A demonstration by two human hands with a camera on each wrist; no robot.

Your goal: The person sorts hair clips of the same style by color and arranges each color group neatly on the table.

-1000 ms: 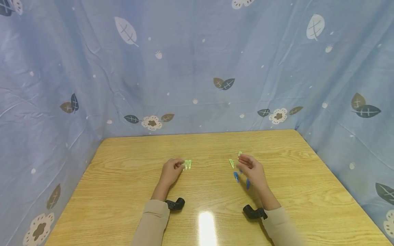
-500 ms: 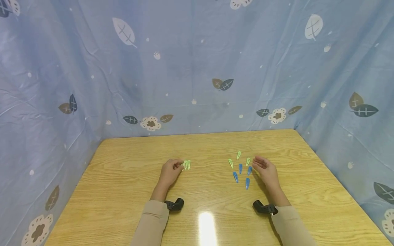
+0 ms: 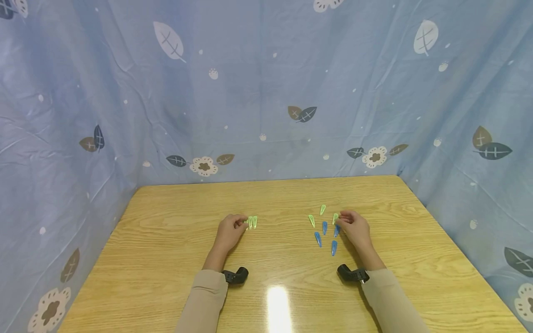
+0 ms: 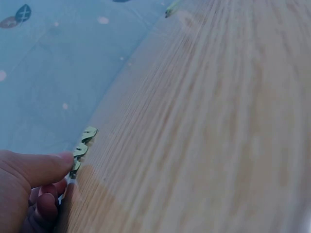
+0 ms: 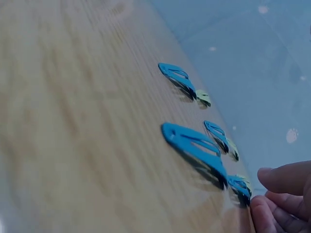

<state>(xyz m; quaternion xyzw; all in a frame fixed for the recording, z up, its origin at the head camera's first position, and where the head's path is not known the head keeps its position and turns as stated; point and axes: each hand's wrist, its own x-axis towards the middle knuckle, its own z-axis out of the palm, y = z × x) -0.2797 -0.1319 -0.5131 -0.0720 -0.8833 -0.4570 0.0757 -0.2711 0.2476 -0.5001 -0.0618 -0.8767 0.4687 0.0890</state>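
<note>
My left hand rests on the table at the left end of a row of light green snap hair clips. Its thumb and curled fingers hold the leftmost clip, which they partly cover; in the left wrist view the thumb lies against it. My right hand is over the right-hand group, thumb and fingers apart. Closest to its fingertips are a green hair clip and a blue hair clip. The right wrist view shows a gap between the thumb and fingers, beside the blue clip.
Other blue clips and green clips lie scattered left of my right hand. The wooden table ends at a blue patterned curtain. Black wrist cameras sit on both wrists.
My right hand first moved right, off the scattered clips, then came back slightly left to the right-hand green clip. My left hand has stayed at the green row.
</note>
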